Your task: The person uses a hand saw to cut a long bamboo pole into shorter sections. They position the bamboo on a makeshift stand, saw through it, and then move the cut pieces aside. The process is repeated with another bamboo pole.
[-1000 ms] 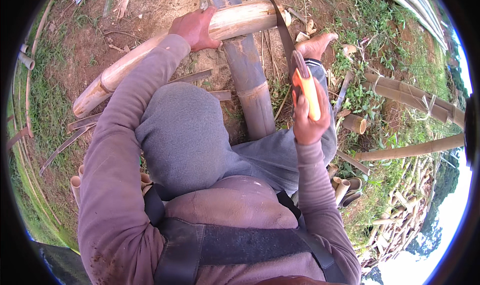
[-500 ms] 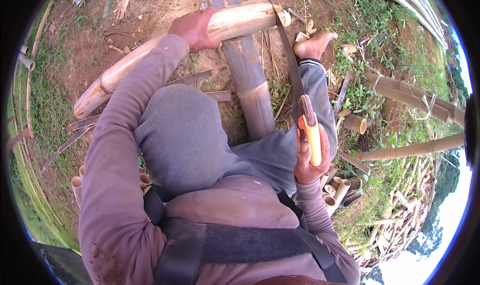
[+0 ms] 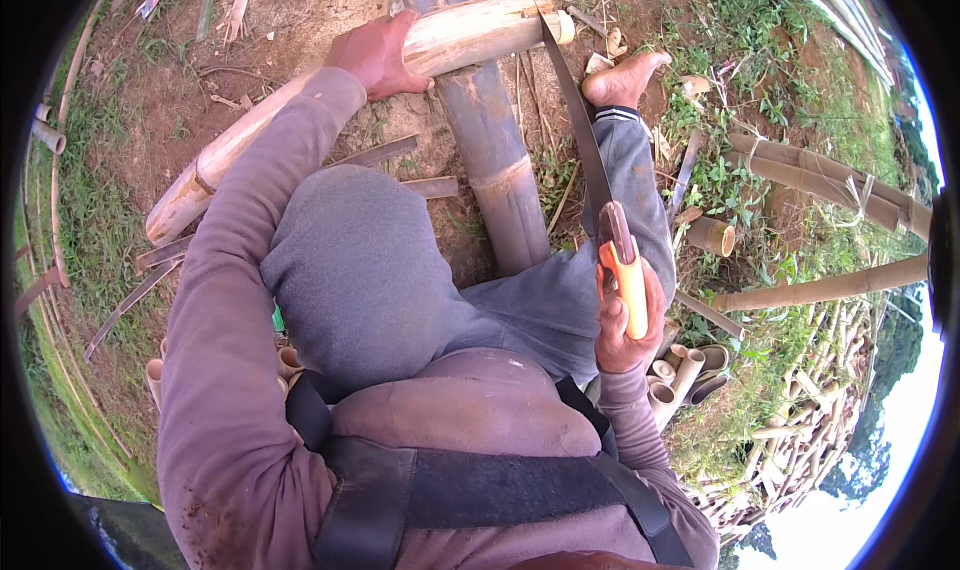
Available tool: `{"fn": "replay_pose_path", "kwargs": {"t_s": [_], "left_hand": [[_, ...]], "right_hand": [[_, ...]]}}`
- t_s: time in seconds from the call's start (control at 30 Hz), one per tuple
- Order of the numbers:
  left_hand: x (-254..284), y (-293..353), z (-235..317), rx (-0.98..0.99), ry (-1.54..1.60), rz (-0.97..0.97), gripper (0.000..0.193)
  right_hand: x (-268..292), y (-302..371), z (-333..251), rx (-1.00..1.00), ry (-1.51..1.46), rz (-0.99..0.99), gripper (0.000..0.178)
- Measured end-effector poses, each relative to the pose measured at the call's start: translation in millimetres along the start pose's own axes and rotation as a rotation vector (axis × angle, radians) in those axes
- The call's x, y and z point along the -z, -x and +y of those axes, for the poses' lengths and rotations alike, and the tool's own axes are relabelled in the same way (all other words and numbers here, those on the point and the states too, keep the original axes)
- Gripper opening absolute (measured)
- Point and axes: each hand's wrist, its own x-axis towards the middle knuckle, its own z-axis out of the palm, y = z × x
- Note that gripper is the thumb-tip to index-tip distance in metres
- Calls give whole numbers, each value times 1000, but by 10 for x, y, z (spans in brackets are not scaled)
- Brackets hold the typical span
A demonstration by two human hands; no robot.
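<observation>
A pale, peeled bamboo pole (image 3: pixel 475 36) lies slantwise across a thicker, darker bamboo log (image 3: pixel 488 135) on the ground. My left hand (image 3: pixel 372 58) is closed over the pole from above, just left of where the two cross. In my right hand (image 3: pixel 624 350) is the orange handle of a handsaw (image 3: pixel 580 115), held in wrapped fingers. Its long dark blade points away from me and crosses the pole close to the right end. Whether the teeth have cut into the bamboo cannot be made out.
My bare foot (image 3: pixel 625 78) rests right of the blade, beyond the pole's end. Split strips (image 3: pixel 380 153) lie by my knee. To the right are short bamboo pieces (image 3: pixel 685 375), tied bamboo poles (image 3: pixel 800 175) and a heap of offcuts (image 3: pixel 800 420).
The saw has slid a little toward me, along with my right hand. My left hand keeps its hold on the pole. The whole view has shifted slightly.
</observation>
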Motion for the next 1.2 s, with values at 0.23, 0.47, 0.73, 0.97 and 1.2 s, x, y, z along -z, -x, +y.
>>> {"fn": "replay_pose_path", "kwargs": {"t_s": [0.23, 0.47, 0.73, 0.97, 1.2], "left_hand": [[79, -20, 142, -33, -19, -11, 108], [83, 31, 33, 12, 0, -57, 110], [200, 53, 163, 14, 4, -108, 108], [151, -12, 92, -12, 21, -52, 107], [213, 46, 119, 8, 25, -108, 112]], "right_hand": [[-1154, -1575, 278, -24, -45, 0, 18], [-432, -727, -61, -167, 47, -109, 15], [-555, -716, 209, 42, 115, -56, 18], [-1196, -1485, 194, -86, -70, -29, 18], [41, 81, 63, -62, -7, -47, 37]]}}
